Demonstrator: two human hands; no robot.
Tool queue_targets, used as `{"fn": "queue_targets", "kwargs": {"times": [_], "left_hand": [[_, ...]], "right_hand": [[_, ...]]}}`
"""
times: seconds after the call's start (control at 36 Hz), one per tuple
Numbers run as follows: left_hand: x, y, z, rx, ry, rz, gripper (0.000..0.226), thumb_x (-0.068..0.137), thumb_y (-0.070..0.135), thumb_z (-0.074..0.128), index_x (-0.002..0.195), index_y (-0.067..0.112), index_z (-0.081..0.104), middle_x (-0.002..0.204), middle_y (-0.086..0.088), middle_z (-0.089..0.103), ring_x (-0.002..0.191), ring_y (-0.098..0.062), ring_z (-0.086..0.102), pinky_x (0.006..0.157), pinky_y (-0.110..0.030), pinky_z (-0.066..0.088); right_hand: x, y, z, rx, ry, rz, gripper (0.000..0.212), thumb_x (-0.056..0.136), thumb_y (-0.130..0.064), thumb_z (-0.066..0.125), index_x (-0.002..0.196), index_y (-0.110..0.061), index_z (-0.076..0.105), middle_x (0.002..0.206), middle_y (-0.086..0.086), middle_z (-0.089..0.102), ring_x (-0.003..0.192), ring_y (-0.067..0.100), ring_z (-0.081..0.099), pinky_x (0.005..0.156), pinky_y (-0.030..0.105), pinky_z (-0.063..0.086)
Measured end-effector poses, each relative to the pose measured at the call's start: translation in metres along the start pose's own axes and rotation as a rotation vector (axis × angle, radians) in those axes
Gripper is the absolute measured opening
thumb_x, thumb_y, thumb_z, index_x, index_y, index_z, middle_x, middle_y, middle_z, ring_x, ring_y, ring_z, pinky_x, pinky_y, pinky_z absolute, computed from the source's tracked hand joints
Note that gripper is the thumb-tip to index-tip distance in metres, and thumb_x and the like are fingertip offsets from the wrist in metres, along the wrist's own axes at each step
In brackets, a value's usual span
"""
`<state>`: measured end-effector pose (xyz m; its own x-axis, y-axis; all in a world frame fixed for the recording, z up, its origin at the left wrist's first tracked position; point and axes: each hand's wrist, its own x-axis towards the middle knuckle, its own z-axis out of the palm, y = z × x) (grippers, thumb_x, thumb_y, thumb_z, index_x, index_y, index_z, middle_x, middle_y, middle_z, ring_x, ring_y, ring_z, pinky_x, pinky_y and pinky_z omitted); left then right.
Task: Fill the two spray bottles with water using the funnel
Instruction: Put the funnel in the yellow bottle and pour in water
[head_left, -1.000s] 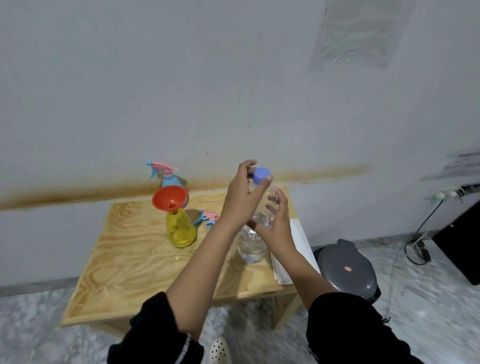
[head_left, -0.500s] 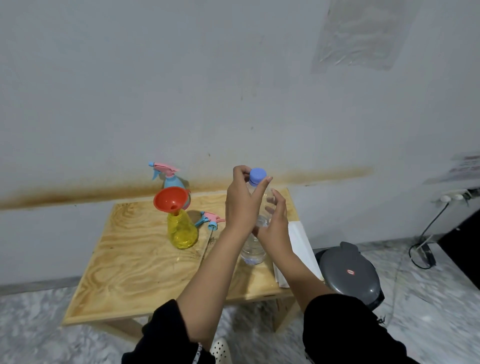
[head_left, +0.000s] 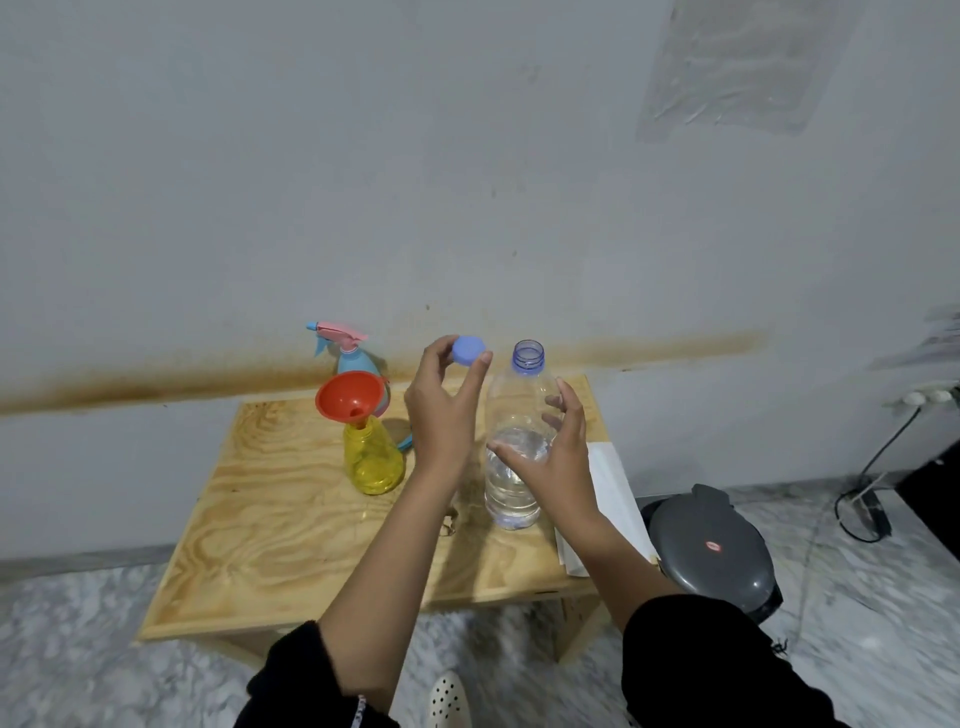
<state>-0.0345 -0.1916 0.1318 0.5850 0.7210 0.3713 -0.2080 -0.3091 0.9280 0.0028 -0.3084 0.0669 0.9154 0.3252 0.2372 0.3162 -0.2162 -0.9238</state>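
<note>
A clear water bottle (head_left: 511, 410), about half full, stands uncapped on the wooden table (head_left: 270, 530). My right hand (head_left: 556, 457) is wrapped around its middle. My left hand (head_left: 441, 410) pinches the blue cap (head_left: 467, 351) just left of the bottle's open neck. A yellow spray bottle (head_left: 373, 457) without its head stands to the left, with a red funnel (head_left: 350, 397) set in its neck. Behind it stands a blue spray bottle (head_left: 356, 361) with a pink trigger head. A loose trigger head (head_left: 406, 442) lies mostly hidden behind my left wrist.
White paper (head_left: 608, 499) lies at the table's right edge. A dark grey round appliance (head_left: 711, 551) sits on the marble floor to the right, with a black cable (head_left: 872, 499) beyond it. The wall runs along the table's far edge.
My left hand has taken the blue cap off the water bottle and moved it a little to the left. The bottle's neck now stands open.
</note>
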Motion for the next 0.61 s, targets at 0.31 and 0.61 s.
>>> {"fn": "queue_targets", "kwargs": {"times": [0.31, 0.61], "left_hand": [[-0.091, -0.146, -0.051, 0.320, -0.224, -0.378, 0.033, 0.085, 0.014, 0.068, 0.116, 0.004, 0.060, 0.103, -0.006, 0.065, 0.090, -0.011, 0.061, 0.068, -0.011, 0.040], [-0.122, -0.212, -0.046, 0.552, -0.351, -0.323, 0.035, 0.083, 0.012, 0.070, 0.116, 0.002, 0.063, 0.117, -0.016, 0.059, 0.109, -0.030, 0.053, 0.093, -0.031, 0.038]], "right_hand": [[0.004, 0.015, 0.004, -0.049, 0.061, -0.095, 0.104, 0.064, -0.042, 0.082, 0.142, -0.036, 0.013, 0.130, -0.004, 0.039, 0.113, 0.017, 0.050, 0.093, 0.037, 0.049], [0.008, 0.027, 0.009, -0.138, 0.119, -0.176, 0.105, 0.064, -0.043, 0.081, 0.144, -0.015, 0.018, 0.126, 0.003, 0.044, 0.108, 0.019, 0.053, 0.087, 0.039, 0.053]]}}
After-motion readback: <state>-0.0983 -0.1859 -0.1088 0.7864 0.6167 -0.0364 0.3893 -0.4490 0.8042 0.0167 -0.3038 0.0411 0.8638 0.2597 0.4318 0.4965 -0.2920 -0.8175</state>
